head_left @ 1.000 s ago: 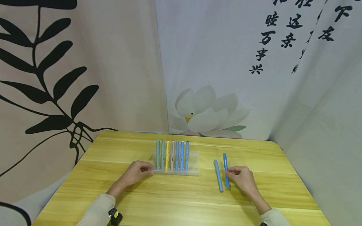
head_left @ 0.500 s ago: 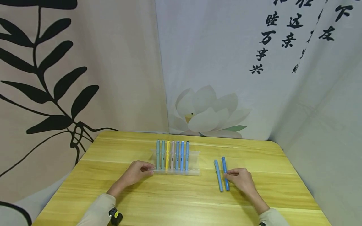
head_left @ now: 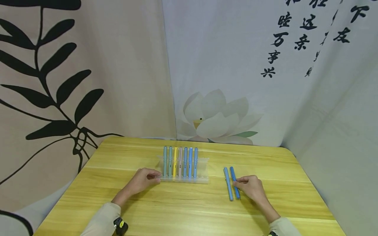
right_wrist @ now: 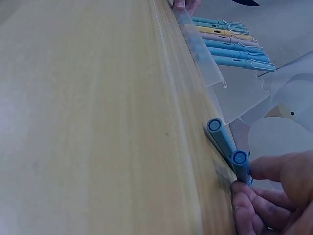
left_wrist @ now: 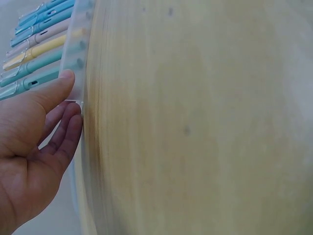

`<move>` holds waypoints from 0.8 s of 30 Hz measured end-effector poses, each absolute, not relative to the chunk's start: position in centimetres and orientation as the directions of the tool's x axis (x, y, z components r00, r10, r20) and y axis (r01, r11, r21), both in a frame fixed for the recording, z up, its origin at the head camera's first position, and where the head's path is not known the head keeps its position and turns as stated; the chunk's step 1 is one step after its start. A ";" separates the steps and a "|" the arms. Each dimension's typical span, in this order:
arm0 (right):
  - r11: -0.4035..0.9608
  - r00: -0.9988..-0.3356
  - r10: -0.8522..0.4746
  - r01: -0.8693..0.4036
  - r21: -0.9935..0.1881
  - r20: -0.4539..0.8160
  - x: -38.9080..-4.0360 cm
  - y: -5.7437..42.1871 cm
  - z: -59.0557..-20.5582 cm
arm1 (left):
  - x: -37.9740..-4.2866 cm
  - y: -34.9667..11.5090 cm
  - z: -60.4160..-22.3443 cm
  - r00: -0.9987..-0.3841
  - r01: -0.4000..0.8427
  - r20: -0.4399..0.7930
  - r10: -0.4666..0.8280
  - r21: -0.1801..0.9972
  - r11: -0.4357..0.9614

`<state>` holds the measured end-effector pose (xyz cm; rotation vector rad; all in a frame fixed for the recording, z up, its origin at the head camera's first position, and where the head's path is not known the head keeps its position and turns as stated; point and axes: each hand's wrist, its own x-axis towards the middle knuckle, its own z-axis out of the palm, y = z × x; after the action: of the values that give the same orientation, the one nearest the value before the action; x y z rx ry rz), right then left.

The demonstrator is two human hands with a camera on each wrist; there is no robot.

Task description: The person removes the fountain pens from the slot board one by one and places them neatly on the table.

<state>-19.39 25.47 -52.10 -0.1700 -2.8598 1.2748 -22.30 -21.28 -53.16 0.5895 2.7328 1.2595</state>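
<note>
Left hand [head_left: 144,179] at rack's 8 o'clock corner, thumb and fingers closed on the clear rack [head_left: 202,170]. Rack sits at 12 o'clock on the wood table [head_left: 189,209]. Seven racked pens [head_left: 175,162], from 9 to 3 o'clock: two green, one yellow, one mauve, three blue. Right hand [head_left: 251,188], between 3 and 4 o'clock from rack, pinches the held pen [head_left: 233,173], blue, between thumb and fingers; far end tips toward 11. Can't tell if it touches the table. Loose pen [head_left: 228,184], also blue, lies just beside it at 9 o'clock, nearly parallel. Curtain [head_left: 133,82] hangs at 12, behind.
</note>
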 end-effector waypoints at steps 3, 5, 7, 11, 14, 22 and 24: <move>0.671 -0.995 0.093 0.089 -0.736 -0.036 -19.4 25.4 -52.1 | -22.3 -21.3 -53.2 -0.922 0.315 0.093 0.376 0.745 0.588; 0.673 -0.996 0.086 0.085 -0.735 -0.037 -19.4 25.4 -52.1 | -22.3 -21.3 -53.2 -0.922 0.314 0.093 0.376 0.747 0.586; 0.673 -0.996 0.085 0.086 -0.735 -0.039 -19.5 25.4 -52.1 | -22.3 -21.3 -53.2 -0.922 0.313 0.093 0.376 0.750 0.582; 0.677 -0.995 0.086 0.088 -0.731 -0.040 -19.4 25.3 -52.0 | -22.2 -21.3 -53.1 -0.922 0.312 0.093 0.375 0.752 0.581; 0.675 -0.996 0.082 0.087 -0.732 -0.043 -19.4 25.3 -51.8 | -22.3 -21.3 -53.1 -0.924 0.309 0.091 0.373 0.750 0.585; 0.655 -0.998 0.062 0.052 -0.754 -0.015 -19.2 25.4 -50.6 | -22.4 -21.4 -53.2 -0.922 0.315 0.093 0.376 0.745 0.588; 0.664 -0.999 0.040 0.011 -0.748 0.020 -19.4 25.4 -50.2 | -22.3 -21.4 -53.2 -0.921 0.315 0.093 0.378 0.747 0.585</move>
<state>-19.38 25.38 -50.18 -0.0434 -2.8338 1.2728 -22.33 -21.41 -53.21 0.5981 2.7284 1.2625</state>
